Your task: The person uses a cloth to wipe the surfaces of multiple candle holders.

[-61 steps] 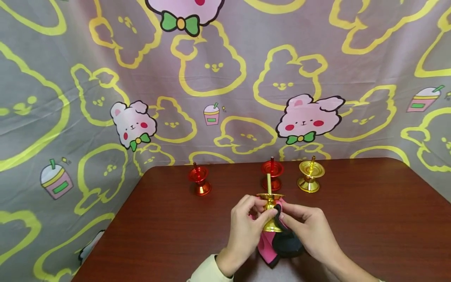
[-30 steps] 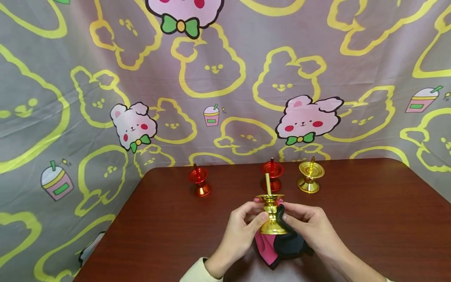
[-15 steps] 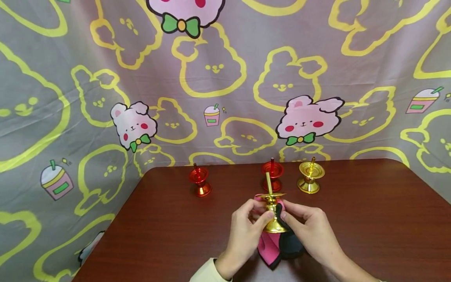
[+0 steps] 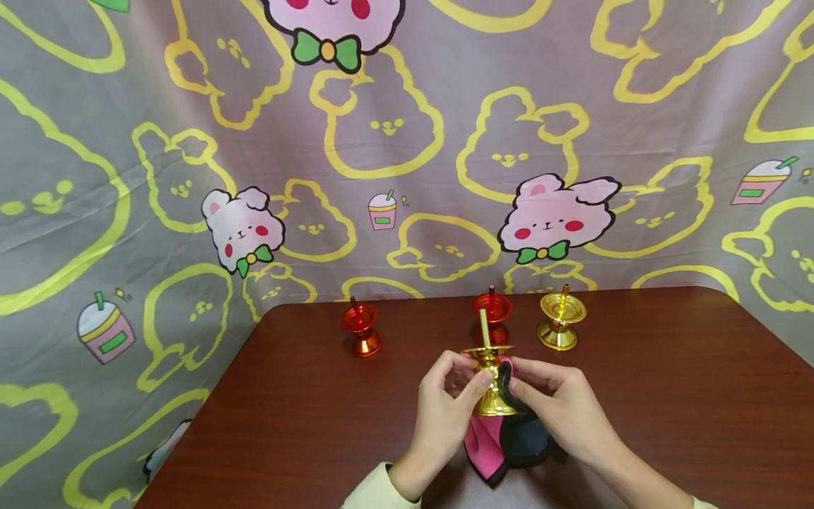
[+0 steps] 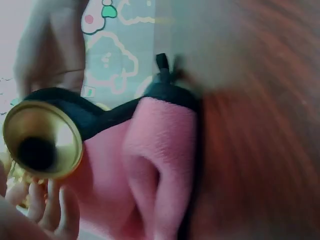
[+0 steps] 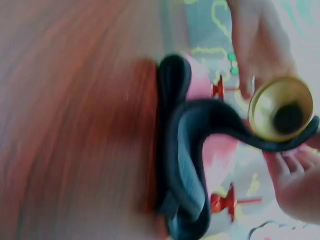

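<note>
In the head view my left hand (image 4: 441, 406) holds a gold candlestick (image 4: 494, 403) by its stem, thumb in front. Its dish and thin upright spike stand above the fingers. My right hand (image 4: 569, 406) pinches a pink cloth (image 4: 485, 449) with a black edge and black backing, pressed against the candlestick's right side. Some of the cloth passes behind the stem, and the rest hangs below the base. Both wrist views show the hollow underside of the candlestick (image 5: 67, 150) beside the draped cloth (image 6: 181, 142). Fingers behind the stem are partly hidden.
Towards the back of the brown table (image 4: 286, 424) stand a red candlestick (image 4: 367, 343) at left, another red candlestick (image 4: 499, 305) behind the held one, and a second gold candlestick (image 4: 558, 336) at right. A patterned curtain (image 4: 432, 155) hangs behind and along the left.
The held candlestick has shifted and tilted slightly while the left thumb moved back from its stem and onto it again. The right hand keeps the cloth against it. The standing candlesticks stay put.
</note>
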Demonstrator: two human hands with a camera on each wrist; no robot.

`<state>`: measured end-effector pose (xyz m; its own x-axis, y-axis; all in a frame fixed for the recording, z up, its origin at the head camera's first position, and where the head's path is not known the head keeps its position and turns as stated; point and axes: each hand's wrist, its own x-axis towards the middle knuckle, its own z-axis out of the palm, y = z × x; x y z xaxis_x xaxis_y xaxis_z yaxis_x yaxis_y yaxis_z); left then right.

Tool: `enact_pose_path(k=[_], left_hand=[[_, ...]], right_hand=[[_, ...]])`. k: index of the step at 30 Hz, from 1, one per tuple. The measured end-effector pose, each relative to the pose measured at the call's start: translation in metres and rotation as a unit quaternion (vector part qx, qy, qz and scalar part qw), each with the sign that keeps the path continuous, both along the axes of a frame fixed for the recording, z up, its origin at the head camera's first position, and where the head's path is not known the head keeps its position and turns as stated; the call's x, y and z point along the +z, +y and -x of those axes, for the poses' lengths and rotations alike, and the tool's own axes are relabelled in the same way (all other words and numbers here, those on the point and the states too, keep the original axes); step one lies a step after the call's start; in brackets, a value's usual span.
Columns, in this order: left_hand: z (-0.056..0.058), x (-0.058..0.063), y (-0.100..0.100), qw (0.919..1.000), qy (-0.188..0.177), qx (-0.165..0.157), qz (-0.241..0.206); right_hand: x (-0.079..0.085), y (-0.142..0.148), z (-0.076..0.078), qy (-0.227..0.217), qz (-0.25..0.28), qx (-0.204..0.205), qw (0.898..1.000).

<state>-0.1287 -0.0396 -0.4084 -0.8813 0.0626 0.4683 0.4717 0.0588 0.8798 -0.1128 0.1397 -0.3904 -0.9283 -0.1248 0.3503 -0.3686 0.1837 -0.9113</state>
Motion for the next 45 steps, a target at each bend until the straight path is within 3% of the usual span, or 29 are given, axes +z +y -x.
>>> enact_pose_path(k=[3,7,10,14,19,31,39,42,45], left_hand=[[0.001,0.003,-0.002,0.9972,-0.026,-0.058,-0.040],[0.002,0.004,-0.003,0.9845,-0.083,-0.118,-0.100],[0.003,0.000,-0.004,0.9804,-0.108,-0.128,-0.103],[0.001,-0.003,-0.002,0.9871,-0.087,-0.111,-0.075],[-0.003,-0.004,0.001,0.9929,-0.051,-0.088,-0.062],[-0.004,-0.001,-0.002,0.9978,-0.021,-0.059,-0.022],[-0.007,0.001,-0.003,0.9991,0.029,-0.020,0.023],[-0.007,-0.001,-0.002,0.9967,0.068,0.008,0.045],[-0.007,-0.003,0.001,0.9892,0.118,0.048,0.072]], right_hand=[[-0.006,0.014,0.007,-0.063,0.100,0.083,0.990],[-0.015,0.027,0.013,-0.115,0.211,0.203,0.949],[-0.019,0.030,0.014,-0.135,0.246,0.252,0.926],[-0.020,0.028,0.014,-0.148,0.261,0.259,0.918],[-0.019,0.023,0.011,-0.150,0.260,0.239,0.923],[-0.015,0.017,0.008,-0.119,0.242,0.208,0.940],[-0.009,0.007,0.004,-0.103,0.169,0.086,0.976],[-0.007,0.003,0.002,-0.076,0.127,0.053,0.988],[-0.005,-0.002,0.000,-0.041,0.091,0.023,0.995]])
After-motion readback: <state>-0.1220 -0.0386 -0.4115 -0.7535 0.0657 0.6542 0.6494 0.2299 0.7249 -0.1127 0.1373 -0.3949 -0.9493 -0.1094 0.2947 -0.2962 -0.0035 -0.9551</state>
